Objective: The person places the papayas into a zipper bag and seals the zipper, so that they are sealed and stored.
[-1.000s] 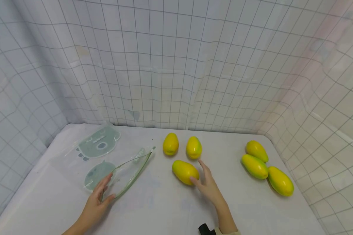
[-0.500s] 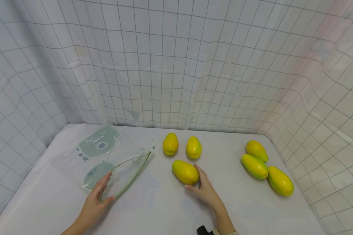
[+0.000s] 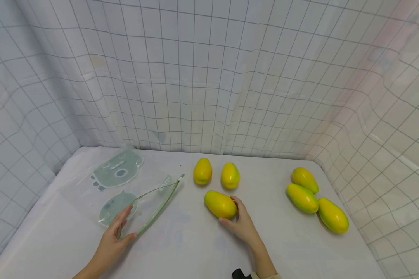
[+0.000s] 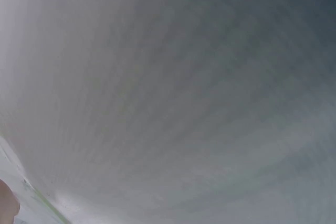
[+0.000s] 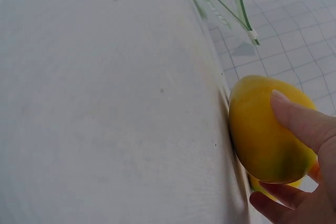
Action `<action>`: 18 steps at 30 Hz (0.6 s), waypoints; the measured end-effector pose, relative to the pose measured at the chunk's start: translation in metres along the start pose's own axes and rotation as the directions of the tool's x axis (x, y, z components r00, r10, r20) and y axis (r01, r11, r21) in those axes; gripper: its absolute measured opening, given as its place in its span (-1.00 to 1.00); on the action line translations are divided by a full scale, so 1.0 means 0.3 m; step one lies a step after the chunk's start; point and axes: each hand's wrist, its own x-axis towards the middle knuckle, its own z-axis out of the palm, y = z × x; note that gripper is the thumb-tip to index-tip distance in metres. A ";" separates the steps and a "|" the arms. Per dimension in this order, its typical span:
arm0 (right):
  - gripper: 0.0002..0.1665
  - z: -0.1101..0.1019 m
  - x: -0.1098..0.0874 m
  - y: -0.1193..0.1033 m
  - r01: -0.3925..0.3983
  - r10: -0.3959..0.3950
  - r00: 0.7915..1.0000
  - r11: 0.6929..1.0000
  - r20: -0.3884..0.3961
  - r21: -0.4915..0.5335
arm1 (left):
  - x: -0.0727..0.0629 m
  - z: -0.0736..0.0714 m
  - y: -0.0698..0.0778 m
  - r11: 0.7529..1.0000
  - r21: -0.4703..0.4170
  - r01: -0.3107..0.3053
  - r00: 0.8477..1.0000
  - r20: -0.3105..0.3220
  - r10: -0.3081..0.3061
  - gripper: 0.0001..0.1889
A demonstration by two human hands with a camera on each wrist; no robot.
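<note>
My right hand [image 3: 242,224] grips the near end of a yellow mango [image 3: 218,203], thumb on one side and fingers on the other. In the right wrist view the thumb presses the skin of this mango [image 5: 262,129], and the fingers reach under it. My left hand [image 3: 111,242] holds the mouth of a clear zip bag [image 3: 157,213], fingers at one green strip and thumb at the other. The mouth gapes toward the mangoes. In the left wrist view a fingertip [image 4: 7,203] shows near the green strip [image 4: 47,203]; most of that view is blurred.
Two mangoes, one on the left [image 3: 202,171] and one on the right [image 3: 230,175], stand just behind the held one. Three more mangoes [image 3: 302,198] lie together at the right of the white table [image 3: 265,248]. Gridded curtains [image 3: 209,77] surround the table's back and sides.
My right hand has closed in on the mango, its thumb and fingers settling around the near end. The mango and my left hand with the bag have stayed nearly in place.
</note>
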 end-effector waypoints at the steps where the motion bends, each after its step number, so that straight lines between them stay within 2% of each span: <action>1: -0.09 0.000 0.001 0.002 0.005 -0.005 1.000 1.000 -0.003 0.004 | 0.000 0.001 0.000 1.000 -0.004 -0.003 1.000 -0.002 0.003 -0.22; 11: -0.10 -0.004 -0.001 0.004 -0.012 0.012 1.000 0.999 -0.020 0.034 | 0.005 0.002 0.001 1.000 0.016 -0.011 1.000 -0.001 0.011 -0.22; 18: -0.11 -0.002 0.003 0.011 -0.001 0.002 1.000 1.000 -0.022 0.026 | 0.007 0.009 0.011 1.000 0.030 0.006 1.000 0.003 -0.006 -0.20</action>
